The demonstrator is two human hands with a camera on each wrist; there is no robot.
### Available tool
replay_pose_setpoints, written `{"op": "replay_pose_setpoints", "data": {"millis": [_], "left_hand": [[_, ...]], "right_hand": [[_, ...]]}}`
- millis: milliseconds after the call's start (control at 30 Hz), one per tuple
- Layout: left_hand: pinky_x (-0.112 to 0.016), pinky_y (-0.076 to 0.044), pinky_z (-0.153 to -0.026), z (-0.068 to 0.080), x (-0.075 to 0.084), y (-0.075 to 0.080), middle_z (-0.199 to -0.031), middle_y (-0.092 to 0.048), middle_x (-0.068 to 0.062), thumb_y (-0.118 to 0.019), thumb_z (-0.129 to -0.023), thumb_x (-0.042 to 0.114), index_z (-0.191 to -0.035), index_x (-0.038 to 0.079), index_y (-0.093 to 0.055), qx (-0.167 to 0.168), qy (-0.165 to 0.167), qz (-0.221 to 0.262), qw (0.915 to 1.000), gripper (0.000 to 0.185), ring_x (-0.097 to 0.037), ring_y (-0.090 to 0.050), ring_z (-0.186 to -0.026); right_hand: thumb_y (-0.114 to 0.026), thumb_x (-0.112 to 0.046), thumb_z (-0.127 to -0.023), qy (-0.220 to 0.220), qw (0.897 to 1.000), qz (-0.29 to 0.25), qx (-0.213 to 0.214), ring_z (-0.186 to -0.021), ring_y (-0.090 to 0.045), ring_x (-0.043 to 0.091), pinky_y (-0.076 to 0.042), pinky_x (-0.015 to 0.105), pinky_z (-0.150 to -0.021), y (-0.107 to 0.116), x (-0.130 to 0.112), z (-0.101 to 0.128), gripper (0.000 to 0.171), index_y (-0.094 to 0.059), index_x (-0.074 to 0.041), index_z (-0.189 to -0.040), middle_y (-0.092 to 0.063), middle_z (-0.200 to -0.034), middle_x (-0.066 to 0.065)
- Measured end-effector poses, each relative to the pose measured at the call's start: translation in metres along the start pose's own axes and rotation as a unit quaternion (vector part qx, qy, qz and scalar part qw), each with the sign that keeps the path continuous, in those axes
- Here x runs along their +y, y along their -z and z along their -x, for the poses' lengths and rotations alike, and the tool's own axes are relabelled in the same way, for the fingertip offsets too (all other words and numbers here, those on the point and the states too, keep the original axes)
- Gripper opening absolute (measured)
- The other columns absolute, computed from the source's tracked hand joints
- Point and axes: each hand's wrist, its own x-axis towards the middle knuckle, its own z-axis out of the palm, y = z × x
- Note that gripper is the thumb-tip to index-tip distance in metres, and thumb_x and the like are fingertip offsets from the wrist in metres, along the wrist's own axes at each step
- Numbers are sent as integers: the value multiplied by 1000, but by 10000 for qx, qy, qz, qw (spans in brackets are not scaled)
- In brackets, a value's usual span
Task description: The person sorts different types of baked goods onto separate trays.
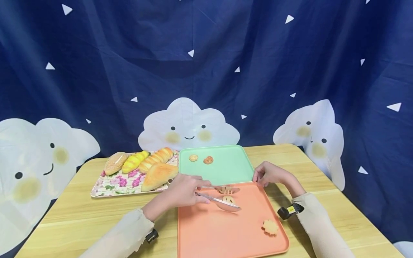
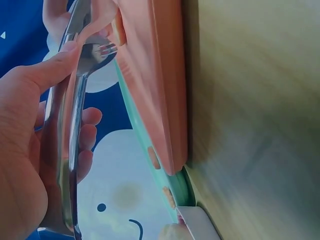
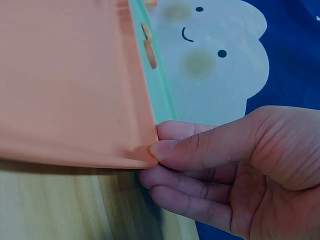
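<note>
Near the middle of the head view, a small smiley cookie [image 1: 228,199] sits between the two arms of the metal tongs [image 1: 219,195], over the upper part of the orange tray [image 1: 206,233]; I cannot tell whether the tongs already lift it or whether it rests on the tray. The left hand [image 1: 184,191] grips the tongs, with thumb and fingers curled around the handles. The right hand [image 1: 269,174] pinches the upper right corner of the orange tray, thumb on top and fingers under the rim, as the right wrist view shows. Two cookies [image 1: 200,159] already lie on the green tray [image 1: 226,168] just behind, so I judge the moving is about half done. A flower cookie [image 1: 270,227] waits at the lower right of the orange tray. At the left, a floral tray [image 1: 109,188] carries four breads on the wooden table [image 1: 80,215].
</note>
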Motion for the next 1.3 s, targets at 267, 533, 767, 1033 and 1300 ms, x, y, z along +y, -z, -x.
{"op": "replay_pose_setpoints", "data": {"millis": [267,533,767,1033,1300], "left_hand": [[-19,-24,-46,0,-1,-4,-70,-54,17,-78,-81,59,-118,30,-77,-72,-24,109,9999,48,3,-36,-55],[-17,-20,-45,1,-1,-8,-68,-56,16,-77,-82,59,-113,30,-79,302,-309,-111,9990,43,5,-35,-53],[-17,-17,-47,1,-1,-3,-68,-58,16,-77,-82,59,-110,31,-79,395,-233,-146,9988,40,4,-31,-52],[-20,-20,-46,1,-7,13,-71,-59,15,-77,-83,57,-117,31,-78,432,272,-97,9986,43,1,-38,-54],[-19,-22,-44,6,-25,27,-69,-62,14,-79,-82,55,-115,30,-78,1011,562,-497,9920,41,2,-43,-52]], "right_hand": [[-68,17,-72,-9,10000,6,12,-58,-56,17,-53,34,-56,0,1,0,17,-71,12,-88,-67,-69,21],[-68,17,-72,-4,10000,-12,18,-58,-55,15,-52,32,-55,-1,1,0,17,-71,11,-88,-67,-70,23],[-69,17,-73,-15,10000,2,20,-59,-55,16,-52,33,-56,-1,0,1,16,-71,11,-88,-67,-70,23],[-69,17,-73,-12,10000,-3,21,-59,-55,16,-52,34,-56,-1,0,1,16,-71,12,-88,-67,-71,24],[-69,16,-73,51,10000,-26,-23,-58,-55,16,-51,32,-55,0,2,0,16,-71,13,-88,-66,-71,26]]}}
